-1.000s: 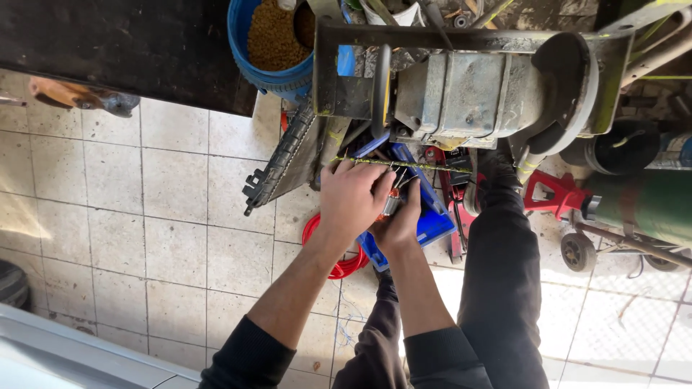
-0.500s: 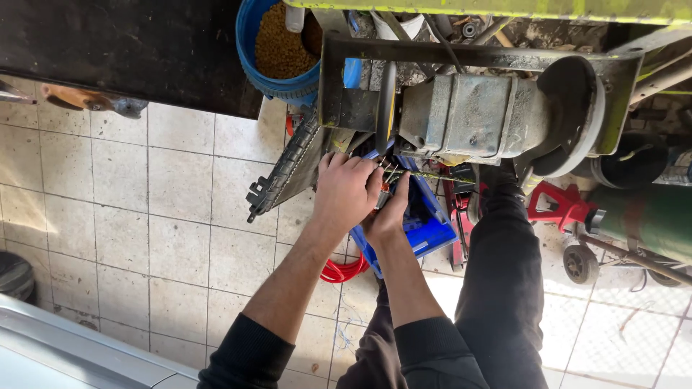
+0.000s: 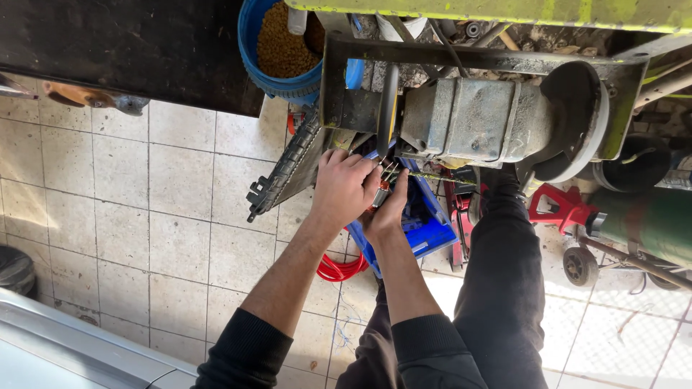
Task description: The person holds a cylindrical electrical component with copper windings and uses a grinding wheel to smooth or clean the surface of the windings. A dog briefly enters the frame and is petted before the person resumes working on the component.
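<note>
Head view, looking down past the person's arms to a tiled floor (image 3: 144,216). The left hand (image 3: 344,189) is curled, fingers pressed around a small part (image 3: 380,193) with reddish-brown windings and thin wires; the part sits between the two hands, just below the grey motor (image 3: 476,119). The right hand (image 3: 389,212) lies under and beside the left, thumb raised against the part, pinching it from the other side. How much of the part each hand covers cannot be told. The motor hangs in a dark steel frame (image 3: 461,56), with a round disc (image 3: 577,122) at its right end. A black ribbed bar (image 3: 282,169) slants down to the left of the left hand. Directly beneath the hands lies a blue crate (image 3: 425,227), with a red hose (image 3: 337,268) coiled beside it. A blue bucket (image 3: 268,75) of brown granules stands at upper left. A red jack (image 3: 559,209) and a green cylinder (image 3: 649,223) lie at right.
</note>
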